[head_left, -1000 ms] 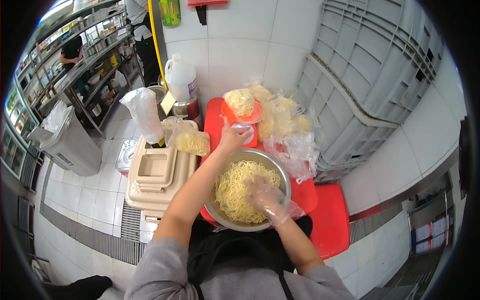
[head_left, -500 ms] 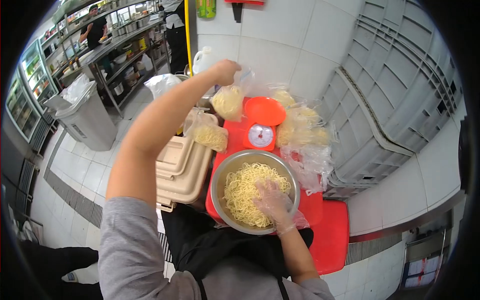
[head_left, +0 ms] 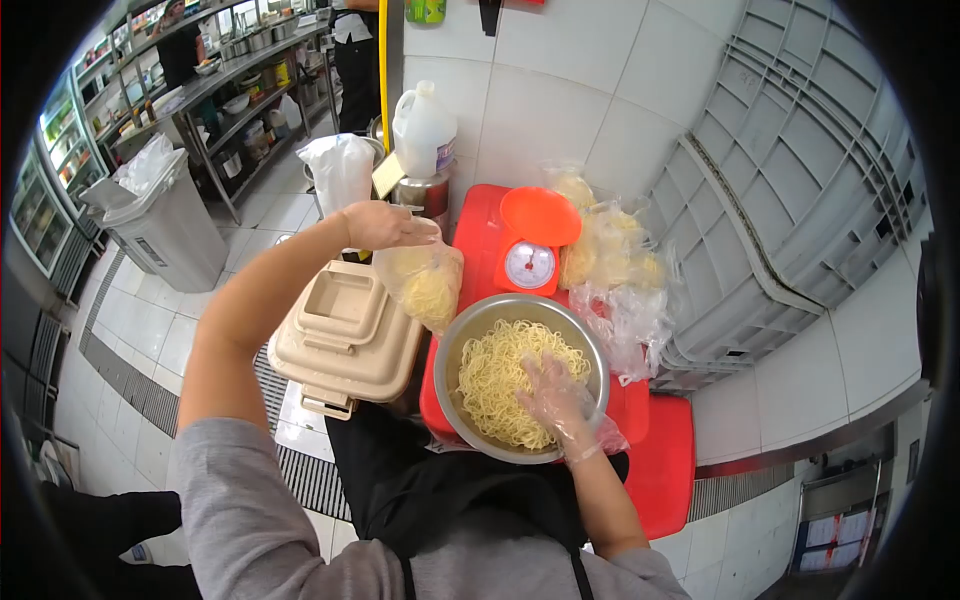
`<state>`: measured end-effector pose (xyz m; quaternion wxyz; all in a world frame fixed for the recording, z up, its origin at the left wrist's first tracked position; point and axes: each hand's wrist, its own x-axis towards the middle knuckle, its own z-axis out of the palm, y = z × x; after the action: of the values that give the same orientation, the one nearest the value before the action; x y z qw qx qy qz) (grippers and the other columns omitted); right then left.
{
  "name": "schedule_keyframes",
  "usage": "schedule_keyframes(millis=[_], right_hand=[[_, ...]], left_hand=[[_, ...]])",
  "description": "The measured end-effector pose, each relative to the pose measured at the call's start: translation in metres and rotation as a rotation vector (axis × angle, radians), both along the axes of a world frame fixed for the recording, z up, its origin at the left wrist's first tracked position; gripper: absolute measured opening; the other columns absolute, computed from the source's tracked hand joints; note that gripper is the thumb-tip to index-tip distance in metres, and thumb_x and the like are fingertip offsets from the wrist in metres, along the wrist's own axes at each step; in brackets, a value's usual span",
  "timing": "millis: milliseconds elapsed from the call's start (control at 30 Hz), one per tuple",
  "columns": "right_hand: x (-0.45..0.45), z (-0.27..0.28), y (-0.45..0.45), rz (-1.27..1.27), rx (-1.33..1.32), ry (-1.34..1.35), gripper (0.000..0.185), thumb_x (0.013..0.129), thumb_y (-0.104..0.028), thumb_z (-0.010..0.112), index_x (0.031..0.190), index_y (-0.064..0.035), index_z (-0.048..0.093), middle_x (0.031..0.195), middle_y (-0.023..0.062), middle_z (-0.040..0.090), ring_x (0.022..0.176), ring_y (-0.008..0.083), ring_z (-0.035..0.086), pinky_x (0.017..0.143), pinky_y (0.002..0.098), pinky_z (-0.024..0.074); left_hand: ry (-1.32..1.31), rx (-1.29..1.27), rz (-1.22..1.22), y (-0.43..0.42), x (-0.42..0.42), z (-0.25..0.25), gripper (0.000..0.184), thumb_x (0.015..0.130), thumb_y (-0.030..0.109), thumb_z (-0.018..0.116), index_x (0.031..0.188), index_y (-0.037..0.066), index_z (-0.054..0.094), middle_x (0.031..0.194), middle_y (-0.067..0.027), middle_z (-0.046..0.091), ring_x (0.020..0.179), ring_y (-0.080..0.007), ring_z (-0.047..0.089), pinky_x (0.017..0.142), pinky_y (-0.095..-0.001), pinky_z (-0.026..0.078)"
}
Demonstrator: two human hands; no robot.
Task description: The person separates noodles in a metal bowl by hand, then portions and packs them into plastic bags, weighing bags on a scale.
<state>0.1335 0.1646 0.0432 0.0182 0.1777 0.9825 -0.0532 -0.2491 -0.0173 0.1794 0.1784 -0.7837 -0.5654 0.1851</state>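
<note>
My left hand (head_left: pixel 388 226) is bare, its fingers closed on the top of a clear plastic bag of noodles (head_left: pixel 430 295). The bag hangs by the left edge of the red surface, beside the bowl. In a clear plastic glove, my right hand (head_left: pixel 556 400) reaches into a large metal bowl (head_left: pixel 447 397). Its fingers are spread and lie on the loose yellow noodles (head_left: pixel 505 380). A red dial scale (head_left: pixel 530 265) with a round tray (head_left: pixel 541 215) stands just behind the bowl.
Several bagged noodle portions (head_left: pixel 605 245) and crumpled plastic bags (head_left: pixel 630 325) lie right of the scale. A lidded beige container (head_left: pixel 345 325) stands at the left. Beyond are a white jug (head_left: pixel 424 130), grey crates (head_left: pixel 760 200) and a trash bin (head_left: pixel 165 225). Other people stand at the back left.
My left hand has come down and left with a noodle bag, from behind the scale to above the container's right side. My right hand stays on the noodles. The view has shifted slightly.
</note>
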Motion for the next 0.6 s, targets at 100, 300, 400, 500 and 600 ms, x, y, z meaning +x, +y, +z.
schedule_keyframes(millis=[100, 300, 400, 500, 600], right_hand=[[-0.002, -0.001, 0.002, 0.009, -0.010, 0.014, 0.058, 0.087, -0.042, 0.055, 0.140, -0.0233, 0.040, 0.145, 0.0182, 0.036, 0.128, 0.0390, 0.040, 0.101, 0.0551, 0.0364], [0.004, -0.007, 0.029, -0.048, -0.413, 0.367, 0.030, 0.079, -0.010, 0.058, 0.109, -0.0081, 0.065, 0.112, 0.0168, 0.062, 0.103, 0.0324, 0.060, 0.090, 0.0391, 0.0475], [-0.005, 0.026, 0.039, -0.083, -0.446, 0.506, 0.024, 0.076, -0.003, 0.058, 0.098, -0.0050, 0.069, 0.100, 0.0155, 0.066, 0.097, 0.0315, 0.062, 0.088, 0.0378, 0.0483], [-0.009, 0.053, 0.040, -0.040, -0.477, 0.451, 0.025, 0.079, -0.008, 0.059, 0.102, -0.0062, 0.068, 0.105, 0.0161, 0.065, 0.102, 0.0315, 0.061, 0.091, 0.0375, 0.0465], [-0.012, 0.045, 0.030, 0.029, -0.459, 0.131, 0.039, 0.082, -0.020, 0.060, 0.121, -0.0115, 0.059, 0.124, 0.0193, 0.055, 0.115, 0.0334, 0.053, 0.099, 0.0408, 0.0414]], left_hand=[[-0.097, 0.148, -0.009, -0.002, -0.020, -0.035, 0.043, 0.085, 0.010, 0.048, 0.127, 0.014, 0.055, 0.135, -0.0010, 0.051, 0.098, -0.0199, 0.059, 0.080, -0.0329, 0.054], [-0.262, 0.513, 0.161, 0.008, -0.023, -0.026, 0.038, 0.080, 0.006, 0.054, 0.118, 0.006, 0.059, 0.123, -0.0073, 0.058, 0.107, -0.0241, 0.055, 0.093, -0.0360, 0.045], [-0.200, 0.704, 0.292, -0.003, -0.022, 0.027, 0.036, 0.080, 0.008, 0.055, 0.116, 0.007, 0.060, 0.120, -0.0076, 0.059, 0.114, -0.0254, 0.052, 0.097, -0.0366, 0.043], [-0.094, 0.861, 0.548, -0.017, -0.044, 0.067, 0.042, 0.075, 0.007, 0.055, 0.117, 0.004, 0.058, 0.120, -0.0105, 0.059, 0.113, -0.0289, 0.053, 0.097, -0.0392, 0.044], [-0.223, 0.368, 1.040, -0.031, -0.062, 0.095, 0.043, 0.077, 0.022, 0.060, 0.116, 0.005, 0.059, 0.118, -0.0128, 0.060, 0.109, -0.0325, 0.056, 0.091, -0.0419, 0.048]])
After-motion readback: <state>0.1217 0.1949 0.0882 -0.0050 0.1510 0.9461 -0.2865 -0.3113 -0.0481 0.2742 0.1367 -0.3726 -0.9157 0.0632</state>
